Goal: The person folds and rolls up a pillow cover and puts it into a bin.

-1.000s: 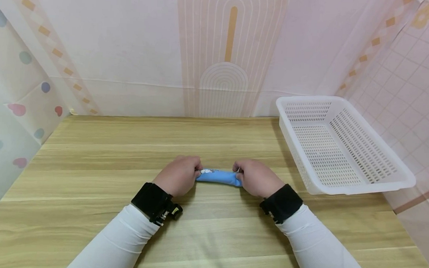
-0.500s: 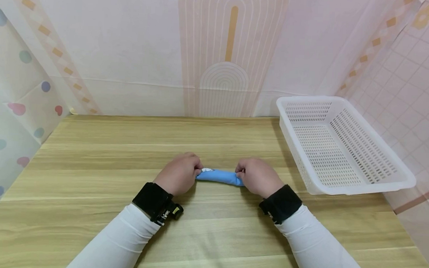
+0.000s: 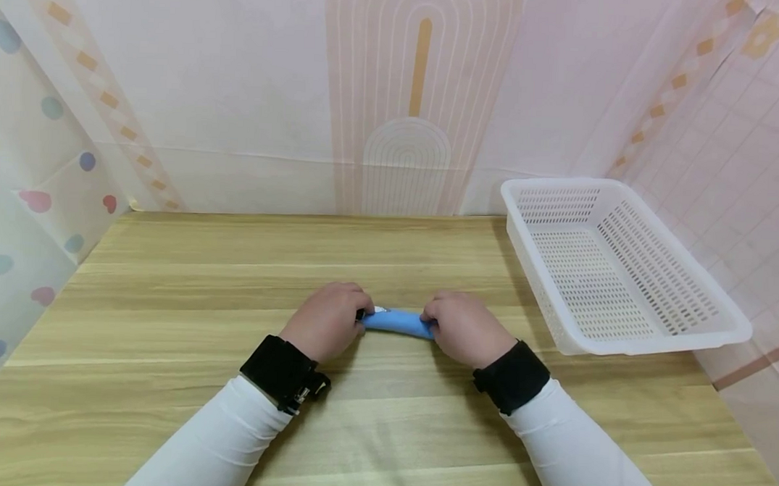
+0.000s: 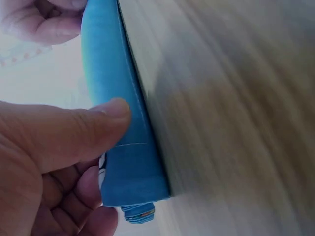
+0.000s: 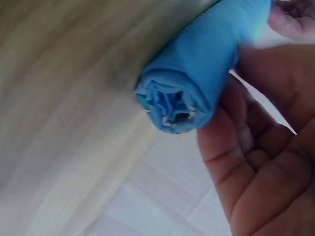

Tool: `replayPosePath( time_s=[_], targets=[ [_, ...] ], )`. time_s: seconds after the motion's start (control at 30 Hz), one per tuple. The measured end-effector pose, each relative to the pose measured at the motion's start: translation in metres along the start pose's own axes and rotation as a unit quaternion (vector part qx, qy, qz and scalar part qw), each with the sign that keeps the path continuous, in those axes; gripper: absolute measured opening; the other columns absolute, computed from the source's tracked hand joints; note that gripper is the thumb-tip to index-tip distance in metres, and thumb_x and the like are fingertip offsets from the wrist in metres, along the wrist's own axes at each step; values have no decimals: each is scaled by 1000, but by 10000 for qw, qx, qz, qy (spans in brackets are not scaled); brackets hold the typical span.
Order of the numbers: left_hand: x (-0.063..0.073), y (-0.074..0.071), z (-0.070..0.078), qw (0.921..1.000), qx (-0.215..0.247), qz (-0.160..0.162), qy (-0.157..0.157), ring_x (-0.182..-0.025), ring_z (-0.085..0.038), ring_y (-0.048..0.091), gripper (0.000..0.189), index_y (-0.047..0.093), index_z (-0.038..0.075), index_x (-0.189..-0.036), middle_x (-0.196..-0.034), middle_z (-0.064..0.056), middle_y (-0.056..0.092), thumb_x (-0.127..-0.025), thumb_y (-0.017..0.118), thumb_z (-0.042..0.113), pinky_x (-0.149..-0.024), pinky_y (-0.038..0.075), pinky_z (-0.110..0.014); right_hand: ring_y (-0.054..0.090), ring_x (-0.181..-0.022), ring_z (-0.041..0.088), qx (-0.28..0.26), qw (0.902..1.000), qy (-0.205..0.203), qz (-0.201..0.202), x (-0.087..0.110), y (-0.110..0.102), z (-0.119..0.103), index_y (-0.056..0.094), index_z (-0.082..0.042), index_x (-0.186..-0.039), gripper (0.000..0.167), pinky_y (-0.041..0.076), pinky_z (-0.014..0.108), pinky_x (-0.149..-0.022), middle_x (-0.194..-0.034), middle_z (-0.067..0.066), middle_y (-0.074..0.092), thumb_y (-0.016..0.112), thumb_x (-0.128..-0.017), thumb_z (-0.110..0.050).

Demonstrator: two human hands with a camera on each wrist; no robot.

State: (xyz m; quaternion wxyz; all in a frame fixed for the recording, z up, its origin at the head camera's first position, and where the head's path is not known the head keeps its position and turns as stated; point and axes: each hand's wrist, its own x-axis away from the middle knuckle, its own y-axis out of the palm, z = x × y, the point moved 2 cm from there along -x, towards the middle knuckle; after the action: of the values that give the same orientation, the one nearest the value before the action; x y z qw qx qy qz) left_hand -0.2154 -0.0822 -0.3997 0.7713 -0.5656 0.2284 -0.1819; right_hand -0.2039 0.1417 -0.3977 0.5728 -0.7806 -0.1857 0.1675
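Note:
A rolled-up blue cloth [image 3: 399,322] with a bit of white print lies crosswise at mid-table, close on the wood. My left hand [image 3: 327,323] pinches its left end; in the left wrist view the thumb presses on the stitched fabric [image 4: 110,59], and a small folded strip sticks out of that end. At the other end my right hand [image 3: 469,330] grips the roll between thumb and fingers. The right wrist view shows the open spiral end of the cloth [image 5: 197,54], its layers wound inside. The cloth under each hand's fingers is partly hidden.
A white slotted plastic basket [image 3: 584,280] stands at the back right of the wooden table [image 3: 232,251]. Patterned sheets [image 3: 239,91] hang behind the table and along both sides. Black straps [image 3: 513,377] circle both wrists.
Both hands have shifted slightly inward along the roll, so less of the blue shows between them. The left fingers have changed their hold at its end. The basket has stayed in place.

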Motion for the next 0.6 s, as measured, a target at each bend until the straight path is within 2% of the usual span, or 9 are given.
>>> replayPosePath(
  time_s=[0.23,0.43,0.6],
  targets=[
    [-1,1,-5,9993,329,-91,-181,-109,-24,70,22,79,10,-107,-111,-3,76,-87,83,3,-99,57,-42,69,-100,20,-245,9994,176,-163,1,0,-1,76,-4,-110,29,59,38,-92,-107,5,74,88,-84,-6],
    [-3,0,-9,9969,616,-250,-431,-113,-24,69,24,79,11,-113,-119,-4,76,-90,81,4,-102,56,-43,70,-101,22,-273,9993,230,-140,-1,0,1,76,-4,-111,26,59,39,-92,-109,7,75,84,-86,-2],
    [-5,0,-15,9954,761,-334,-466,-114,-23,69,25,78,11,-116,-121,-4,75,-91,78,4,-103,55,-43,70,-101,22,-308,9990,289,-171,-3,-1,2,76,-5,-111,23,59,41,-93,-110,8,76,79,-89,0]
  ],
)
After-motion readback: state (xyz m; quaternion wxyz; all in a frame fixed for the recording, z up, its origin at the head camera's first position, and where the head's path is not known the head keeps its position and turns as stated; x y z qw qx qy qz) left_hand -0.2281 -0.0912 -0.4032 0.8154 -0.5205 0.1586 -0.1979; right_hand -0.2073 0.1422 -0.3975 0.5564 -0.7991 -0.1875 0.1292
